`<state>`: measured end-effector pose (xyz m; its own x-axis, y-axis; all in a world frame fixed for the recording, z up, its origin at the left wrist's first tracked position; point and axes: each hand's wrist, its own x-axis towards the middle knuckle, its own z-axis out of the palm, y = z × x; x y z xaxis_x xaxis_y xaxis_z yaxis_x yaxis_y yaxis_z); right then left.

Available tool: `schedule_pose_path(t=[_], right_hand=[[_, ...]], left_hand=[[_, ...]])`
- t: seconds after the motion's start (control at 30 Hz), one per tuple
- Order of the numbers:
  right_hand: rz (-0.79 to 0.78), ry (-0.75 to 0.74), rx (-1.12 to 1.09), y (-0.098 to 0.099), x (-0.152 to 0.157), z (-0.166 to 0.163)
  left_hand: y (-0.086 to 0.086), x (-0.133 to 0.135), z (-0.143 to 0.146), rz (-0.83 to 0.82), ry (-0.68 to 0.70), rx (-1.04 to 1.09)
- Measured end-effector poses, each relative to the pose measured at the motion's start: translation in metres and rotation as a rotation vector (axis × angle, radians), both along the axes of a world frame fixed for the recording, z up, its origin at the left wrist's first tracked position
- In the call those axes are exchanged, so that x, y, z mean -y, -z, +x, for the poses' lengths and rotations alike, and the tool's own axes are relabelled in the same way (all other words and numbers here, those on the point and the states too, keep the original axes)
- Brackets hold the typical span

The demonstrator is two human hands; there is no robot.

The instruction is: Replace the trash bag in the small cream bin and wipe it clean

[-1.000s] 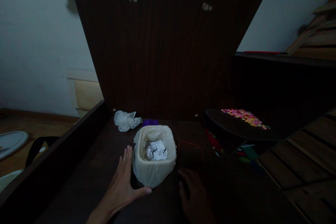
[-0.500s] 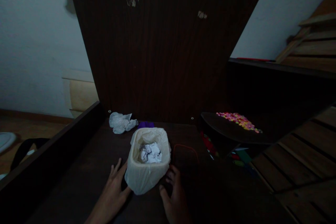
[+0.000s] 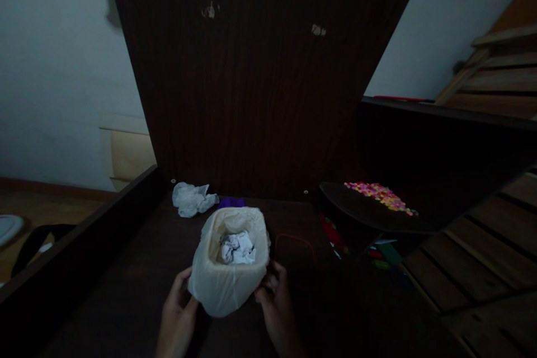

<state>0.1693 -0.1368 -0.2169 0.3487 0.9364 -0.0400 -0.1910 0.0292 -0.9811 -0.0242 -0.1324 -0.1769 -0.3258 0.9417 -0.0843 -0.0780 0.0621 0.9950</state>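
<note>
A small pale bin [image 3: 213,238], lined with a whitish plastic bag [image 3: 229,290] folded out over its rim, stands upright on the dark surface before me. Crumpled white paper [image 3: 238,247] lies inside it. At the bin's left, my left hand [image 3: 179,307] has its fingers and thumb closed on the loose skirt of the bag. On the other side, my right hand [image 3: 276,305] grips the bag low at the right, its fingertips partly hidden.
Behind the bin lie a crumpled translucent bag [image 3: 193,199] and something purple [image 3: 231,202]. A thin reddish cord [image 3: 296,236] curves to the right. Pink and yellow pieces [image 3: 380,194] cover part of a rounded shelf [image 3: 348,193]. A low side board [image 3: 84,240] runs along the left.
My left hand has gone from spread fingers beside the bin to closed on the bag's edge. The bag's skirt is pulled wider at the left. My right hand has closed in slightly.
</note>
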Motion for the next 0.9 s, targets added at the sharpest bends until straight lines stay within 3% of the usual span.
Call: schedule_pose_path(t=[0.13,0.5,0.67,0.9], right_hand=[[0.008,0.013,-0.016,-0.003,-0.008,0.007],[-0.088,-0.004,-0.158,-0.015,-0.008,0.01],[-0.16,-0.015,-0.262,-0.024,-0.01,0.013],[-0.202,0.154,-0.278,-0.031,-0.006,0.005]], left_hand=[[-0.009,0.008,0.009,-0.001,-0.112,0.161],[-0.047,0.016,0.02,-0.187,-0.177,0.635],[-0.054,0.019,0.021,-0.272,-0.187,0.601],[-0.05,0.026,0.019,-0.195,-0.091,0.544]])
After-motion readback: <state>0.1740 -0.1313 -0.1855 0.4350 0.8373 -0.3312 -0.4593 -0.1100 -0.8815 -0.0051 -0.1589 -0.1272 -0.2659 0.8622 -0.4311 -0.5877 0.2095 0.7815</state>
